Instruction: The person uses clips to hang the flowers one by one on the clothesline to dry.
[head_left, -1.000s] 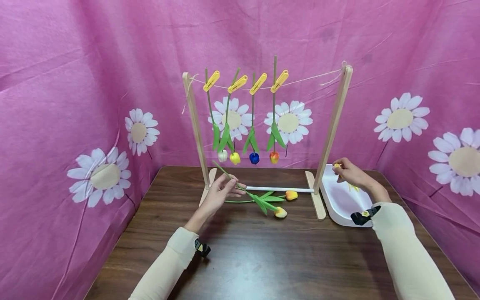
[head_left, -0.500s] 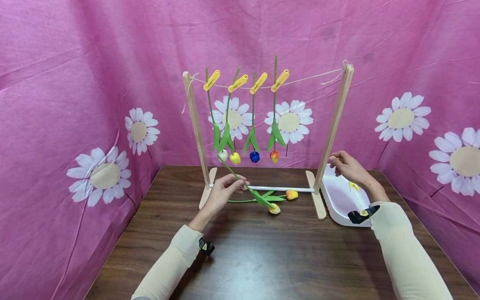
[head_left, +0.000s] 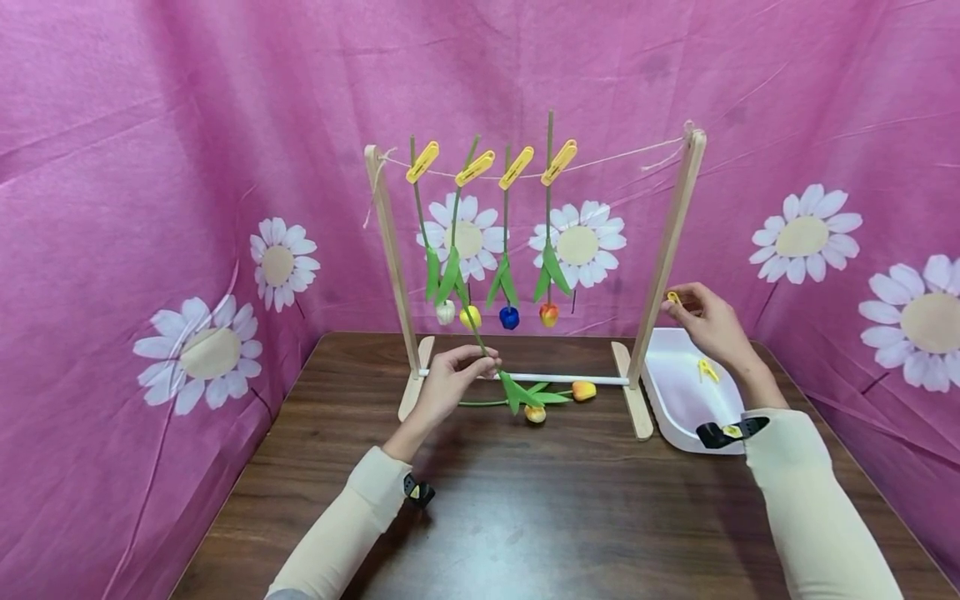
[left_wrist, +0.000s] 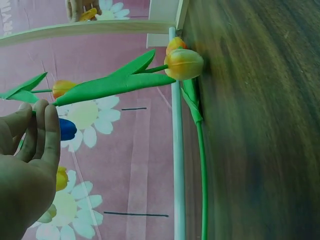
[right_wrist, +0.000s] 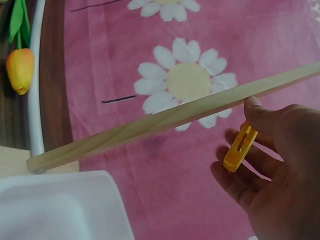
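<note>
My left hand (head_left: pixel 450 385) pinches the green stem of a pale yellow tulip (head_left: pixel 535 414), its bloom low and to the right, its stem end rising toward the hanging flowers. In the left wrist view this tulip's bloom (left_wrist: pixel 184 64) is in front of the white rod (left_wrist: pixel 178 150). My right hand (head_left: pixel 712 327) holds a yellow clothespin (head_left: pixel 672 297) beside the right post, above the tray; the right wrist view shows the clothespin (right_wrist: pixel 240 147) between thumb and fingers. Four tulips hang bloom-down from the string (head_left: pixel 618 158), each by a yellow clothespin (head_left: pixel 559 162).
An orange-yellow tulip (head_left: pixel 583 390) lies on the dark wooden table (head_left: pixel 525 517) near the frame's white rod. At right, a white tray (head_left: pixel 678 408) holds yellow clothespin material (head_left: pixel 707 371). The wooden posts (head_left: pixel 666 258) stand at both sides before a pink daisy cloth.
My right hand has risen from over the tray with the clothespin. My left hand has shifted slightly right and up, and the held tulip has tilted steeper, its bloom moving left.
</note>
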